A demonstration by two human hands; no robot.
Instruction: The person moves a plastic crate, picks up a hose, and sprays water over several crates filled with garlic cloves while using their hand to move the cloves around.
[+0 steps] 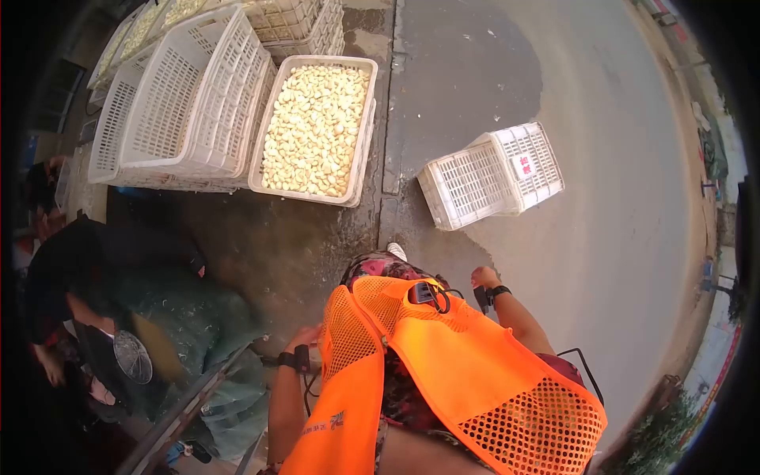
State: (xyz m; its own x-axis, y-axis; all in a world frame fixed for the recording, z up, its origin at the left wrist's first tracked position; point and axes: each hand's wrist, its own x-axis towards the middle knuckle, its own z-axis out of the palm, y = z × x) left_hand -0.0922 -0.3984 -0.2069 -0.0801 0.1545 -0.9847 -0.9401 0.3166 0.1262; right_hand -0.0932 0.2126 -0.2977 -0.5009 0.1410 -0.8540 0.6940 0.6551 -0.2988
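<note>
My left hand [307, 336] is low beside my orange vest [356, 332], a dark strap round its wrist. The vest partly covers it, so its fingers cannot be made out. On the other side, my right hand [484, 277] hangs with its fingers curled in and nothing visible in them. A dark band and device sit at that wrist. Ahead of the right hand, two white plastic crates [491, 176] lie on the ground, one overlapping the other. A white crate [366, 131] ahead is filled with pale yellow pieces [313, 131] that look like peeled garlic cloves.
Nested white crates [198, 103] stand at the upper left, with more filled ones behind. Lower left, a co-worker in dark clothing [87, 261] holds a round mesh strainer [132, 358] near a green sheet [190, 317]. A metal bar [186, 412] slants there. Wet patches darken the concrete.
</note>
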